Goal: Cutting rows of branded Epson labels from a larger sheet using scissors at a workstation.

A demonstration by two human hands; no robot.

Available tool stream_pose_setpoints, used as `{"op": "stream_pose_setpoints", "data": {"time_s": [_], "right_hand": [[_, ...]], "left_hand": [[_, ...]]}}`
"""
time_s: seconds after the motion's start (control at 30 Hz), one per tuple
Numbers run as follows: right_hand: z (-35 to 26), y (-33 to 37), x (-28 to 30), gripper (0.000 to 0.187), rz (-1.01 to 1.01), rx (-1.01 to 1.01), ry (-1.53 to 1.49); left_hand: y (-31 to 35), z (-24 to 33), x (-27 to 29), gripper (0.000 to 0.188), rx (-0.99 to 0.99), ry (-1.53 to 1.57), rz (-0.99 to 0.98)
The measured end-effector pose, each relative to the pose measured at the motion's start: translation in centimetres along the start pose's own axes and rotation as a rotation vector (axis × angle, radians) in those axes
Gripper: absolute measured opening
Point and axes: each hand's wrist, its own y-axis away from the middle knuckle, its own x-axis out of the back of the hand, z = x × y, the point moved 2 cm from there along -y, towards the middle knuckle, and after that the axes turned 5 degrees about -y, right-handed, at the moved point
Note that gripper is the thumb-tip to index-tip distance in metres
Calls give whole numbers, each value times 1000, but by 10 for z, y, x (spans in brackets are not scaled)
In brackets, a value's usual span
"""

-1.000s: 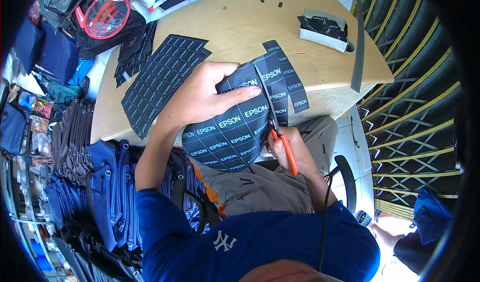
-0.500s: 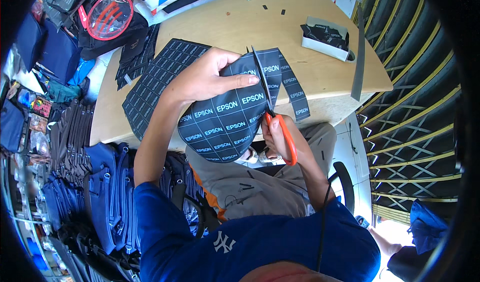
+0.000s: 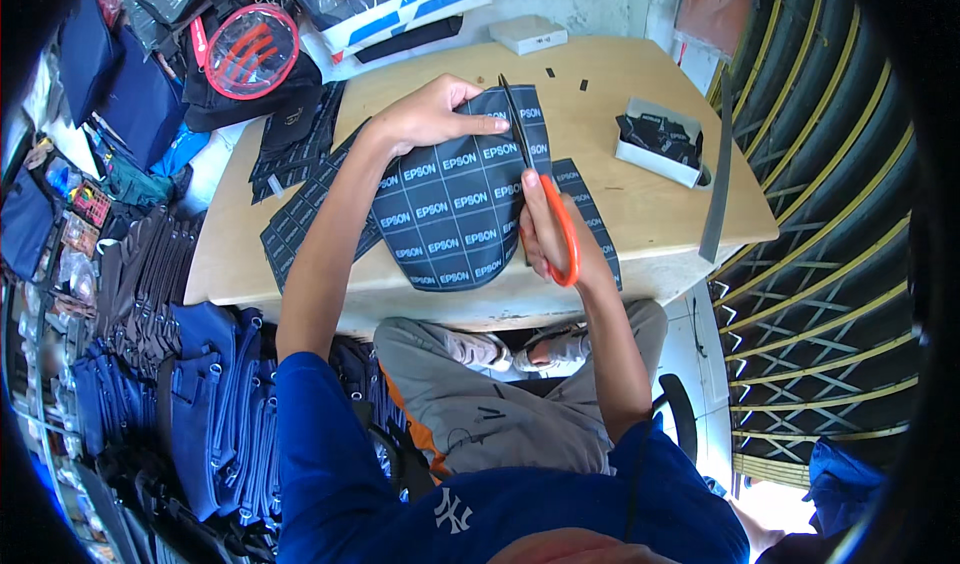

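A sheet of black label fabric [image 3: 452, 226], printed in white in a grid, hangs from my left hand [image 3: 428, 116], whose thumb lies on top near the upper edge with the fingers behind. My right hand [image 3: 553, 234] grips scissors [image 3: 566, 226] with orange handles; their blades point away from me and lie along the sheet's right side, one blade over the printed face. To the right of the blades is a narrow strip of the same sheet. A cut label strip [image 3: 590, 214] lies on the table beside my right hand, partly hidden by it.
More printed sheets [image 3: 283, 226] lie at the table's left. On the wooden table [image 3: 400, 74] stand a white box of black labels [image 3: 660, 142] at right and a closed white box [image 3: 528, 36] at the back. Blue bags [image 3: 205, 404] are stacked at lower left; a folding gate [image 3: 830, 224] runs along the right.
Both hands, with the sheet and scissors, sit a little higher over the table. The scissor blades look more upright. The view has tilted, showing more of the wall behind.
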Motion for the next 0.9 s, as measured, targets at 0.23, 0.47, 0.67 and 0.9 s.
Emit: {"op": "stream_pose_setpoints", "data": {"time_s": [0.23,0.47,0.67,0.9], "right_hand": [[11,-59,-5,61,-22,-143,-88],[19,-55,4,64,-55,-106,-259],[17,-25,9,64,8,40,-408],[11,1,1,64,-51,174,-557]], "left_hand": [[-27,-49,23,23,138,-75,37],[-10,-50,35,29,177,63,74],[29,-10,25,26,38,122,133],[69,51,2,22,-129,-95,107]]}}
